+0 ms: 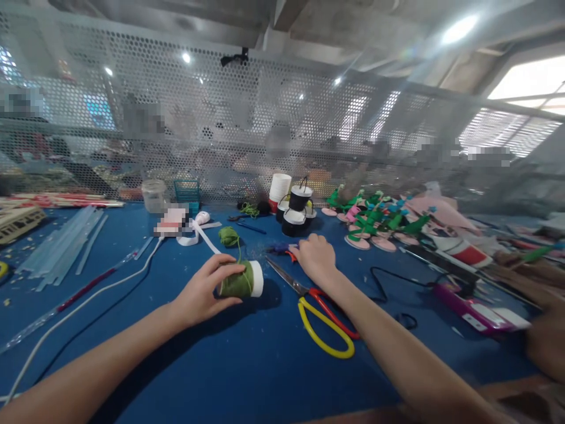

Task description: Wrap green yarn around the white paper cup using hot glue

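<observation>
My left hand (207, 288) is wrapped round a small white paper cup (256, 279) lying on its side, its wall wound with green yarn (238, 284). A strand runs from it back to a small ball of green yarn (228, 236). Farther right, my right hand (315, 258) is closed on a dark blue tool with an orange part (282, 249); the hand covers much of it, so its kind is unclear. Between my hands, scissors (301, 290) with red and yellow handles lie on the blue table, partly under my right forearm.
Translucent glue sticks (62, 247), a white cable (110, 287) and white ribbon (207, 235) lie left. Black-and-white small buckets (294, 222) and stacked paper cups (279, 189) stand behind. Green craft plants (375, 224), a purple power strip (472, 309) and another person's hand (521, 274) are right.
</observation>
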Available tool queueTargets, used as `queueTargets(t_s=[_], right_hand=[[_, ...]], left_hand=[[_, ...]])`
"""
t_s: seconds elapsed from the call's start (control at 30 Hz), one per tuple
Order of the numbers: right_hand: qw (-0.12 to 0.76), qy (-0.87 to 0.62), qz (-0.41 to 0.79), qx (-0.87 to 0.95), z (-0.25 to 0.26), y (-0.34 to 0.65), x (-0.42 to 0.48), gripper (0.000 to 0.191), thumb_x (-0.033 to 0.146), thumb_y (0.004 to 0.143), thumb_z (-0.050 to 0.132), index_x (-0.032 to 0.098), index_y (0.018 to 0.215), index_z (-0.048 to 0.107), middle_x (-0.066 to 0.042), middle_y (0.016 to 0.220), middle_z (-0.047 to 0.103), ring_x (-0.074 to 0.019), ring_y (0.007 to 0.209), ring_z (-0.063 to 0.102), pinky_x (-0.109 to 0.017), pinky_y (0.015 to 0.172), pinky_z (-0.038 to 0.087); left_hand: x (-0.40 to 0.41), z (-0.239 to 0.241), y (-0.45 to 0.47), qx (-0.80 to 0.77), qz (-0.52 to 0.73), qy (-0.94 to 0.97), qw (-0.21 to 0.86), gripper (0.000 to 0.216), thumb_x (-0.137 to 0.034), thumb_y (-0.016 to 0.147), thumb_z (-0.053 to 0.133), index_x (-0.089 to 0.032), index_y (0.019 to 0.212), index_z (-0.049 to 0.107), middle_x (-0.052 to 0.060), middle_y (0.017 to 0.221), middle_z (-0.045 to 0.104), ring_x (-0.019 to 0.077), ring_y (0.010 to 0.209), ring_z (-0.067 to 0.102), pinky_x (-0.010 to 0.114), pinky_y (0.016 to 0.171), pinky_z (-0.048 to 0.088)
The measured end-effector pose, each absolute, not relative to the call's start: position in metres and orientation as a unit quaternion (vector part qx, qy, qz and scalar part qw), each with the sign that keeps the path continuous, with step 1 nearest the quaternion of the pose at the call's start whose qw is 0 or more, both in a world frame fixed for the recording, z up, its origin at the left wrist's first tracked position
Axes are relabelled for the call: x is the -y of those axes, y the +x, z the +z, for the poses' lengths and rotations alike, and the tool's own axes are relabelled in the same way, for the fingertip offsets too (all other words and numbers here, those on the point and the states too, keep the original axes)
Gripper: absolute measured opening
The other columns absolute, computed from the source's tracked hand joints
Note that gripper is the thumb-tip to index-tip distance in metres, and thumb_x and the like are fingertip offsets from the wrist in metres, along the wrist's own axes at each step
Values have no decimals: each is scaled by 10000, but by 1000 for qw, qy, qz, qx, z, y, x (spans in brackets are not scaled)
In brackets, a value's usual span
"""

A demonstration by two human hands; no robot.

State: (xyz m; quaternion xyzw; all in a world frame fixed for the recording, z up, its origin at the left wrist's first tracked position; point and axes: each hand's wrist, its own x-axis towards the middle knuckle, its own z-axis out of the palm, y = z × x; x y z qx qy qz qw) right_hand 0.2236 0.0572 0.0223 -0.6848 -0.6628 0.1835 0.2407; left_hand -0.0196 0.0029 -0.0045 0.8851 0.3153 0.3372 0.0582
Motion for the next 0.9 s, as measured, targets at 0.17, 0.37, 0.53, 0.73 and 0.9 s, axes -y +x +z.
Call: queueTargets(t_s=[0.17, 0.37, 0.53, 0.73, 0.9], right_hand=[[210, -554, 323, 738, 41, 188, -35, 490, 500, 852, 370, 185, 686, 707, -58, 796, 699, -192, 793, 624, -282, 715, 446], [283, -463, 463, 701, 33, 165, -33, 268, 374, 744, 566, 138, 804, 677, -36, 750, 680, -131, 661, 578, -235, 605, 425], [355, -474, 447, 670, 29, 170, -31, 222, 331, 744, 552, 131, 797, 632, -37, 806, 652, -123, 730, 559, -233, 666, 411], [286, -475, 468, 688, 26, 175, -29, 364, 473, 747, 533, 138, 646, 636, -12, 599, 599, -141, 607, 525, -251, 561, 381], [306, -454, 511, 663, 22, 169, -27, 198, 343, 681, 632, 146, 696, 630, -14, 678, 609, -131, 647, 533, -249, 610, 408]], left_hand=[[1, -4, -17, -269, 307, 912, 27, 513, -163, 736, 654, -207, 1175, 392, 124, 1153, 413, 258, 1063, 485, 436, 874, 475], [0, -4, -15, -249, 294, 922, 39, 484, -194, 764, 630, -198, 1188, 397, 138, 1171, 411, 271, 1095, 462, 443, 891, 460], [0, -6, -15, -277, 310, 904, 96, 485, -277, 781, 620, -201, 1207, 401, 113, 1146, 433, 242, 1071, 483, 396, 904, 454], [1, -10, -14, -270, 310, 908, 88, 469, -276, 785, 612, -215, 1204, 412, 113, 1160, 424, 243, 1084, 468, 404, 914, 443], [0, -13, -13, -255, 298, 917, 66, 518, -207, 762, 630, -247, 1225, 401, 112, 1176, 408, 255, 1089, 455, 422, 904, 451]])
